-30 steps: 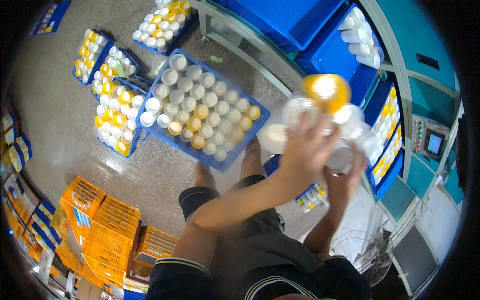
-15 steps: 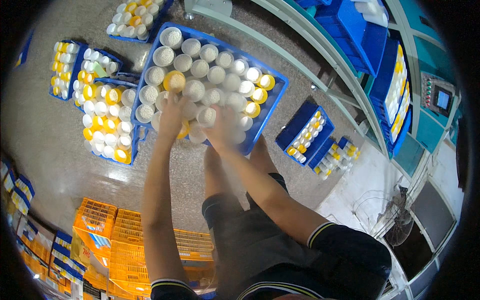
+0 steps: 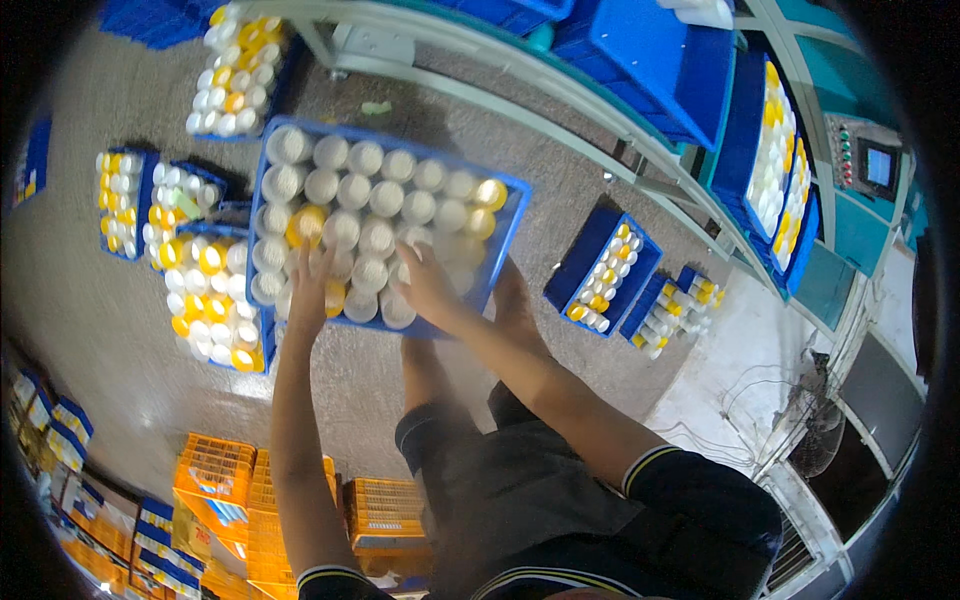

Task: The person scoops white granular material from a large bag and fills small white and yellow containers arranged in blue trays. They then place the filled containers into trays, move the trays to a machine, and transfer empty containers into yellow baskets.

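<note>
In front of me a blue crate point(image 3: 512, 228) holds rows of white cups point(image 3: 342, 228) packed with small white pellets, with a few yellow cups among them. My left hand point(image 3: 311, 290) lies over the near left rows, fingers stretched toward a yellow cup point(image 3: 306, 226). Further right, my right hand point(image 3: 430, 290) has its fingers spread beside the near white cups point(image 3: 397, 308); it appears to hold nothing. Whether the fingertips touch the cups I cannot tell. A hazy blur covers the crate's right part.
On the left floor stand blue crates of white and yellow cups point(image 3: 210, 295). Orange crates point(image 3: 215, 480) are stacked behind at lower left. A pale machine frame point(image 3: 560, 85) curves along the far side. Right of me is another blue crate point(image 3: 600, 265), and a fan point(image 3: 808, 430).
The crate now appears further left in view. My right hand has come off the white cup it was at, fingers now spread. My left hand has drawn slightly back from the yellow cup.
</note>
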The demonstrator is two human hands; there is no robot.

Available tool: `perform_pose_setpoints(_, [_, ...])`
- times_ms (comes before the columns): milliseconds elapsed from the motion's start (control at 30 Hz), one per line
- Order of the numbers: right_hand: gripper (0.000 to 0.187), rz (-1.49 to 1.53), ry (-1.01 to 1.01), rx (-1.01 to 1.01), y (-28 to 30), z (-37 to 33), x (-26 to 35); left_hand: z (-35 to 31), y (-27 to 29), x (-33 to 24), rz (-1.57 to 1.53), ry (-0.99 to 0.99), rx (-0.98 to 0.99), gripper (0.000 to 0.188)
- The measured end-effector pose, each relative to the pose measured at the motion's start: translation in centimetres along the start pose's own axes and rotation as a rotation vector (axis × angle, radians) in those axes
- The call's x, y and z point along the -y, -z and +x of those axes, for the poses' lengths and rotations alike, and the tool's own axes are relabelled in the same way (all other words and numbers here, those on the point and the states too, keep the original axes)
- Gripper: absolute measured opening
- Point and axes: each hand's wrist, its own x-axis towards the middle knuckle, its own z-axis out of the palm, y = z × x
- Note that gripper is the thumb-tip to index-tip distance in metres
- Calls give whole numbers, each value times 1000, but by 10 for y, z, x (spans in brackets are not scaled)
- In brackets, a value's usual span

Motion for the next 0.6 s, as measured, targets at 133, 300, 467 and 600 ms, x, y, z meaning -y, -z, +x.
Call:
perform_pose_setpoints(133, [68,93,108,113,96,-14,-12,4,4,-22,46,130,83,93])
perform_pose_setpoints(300, [49,313,175,204,298,-19,-8,53,75,-131,304,349,253,78])
perform_pose_setpoints(467, [26,-340,509,-792,548,87,-37,195,181,-323,-477,-221,-246,38])
perform_pose_setpoints(600, [38,-616,328,-914,652,202,-56,382,206,-474,-230,-682,-762,51])
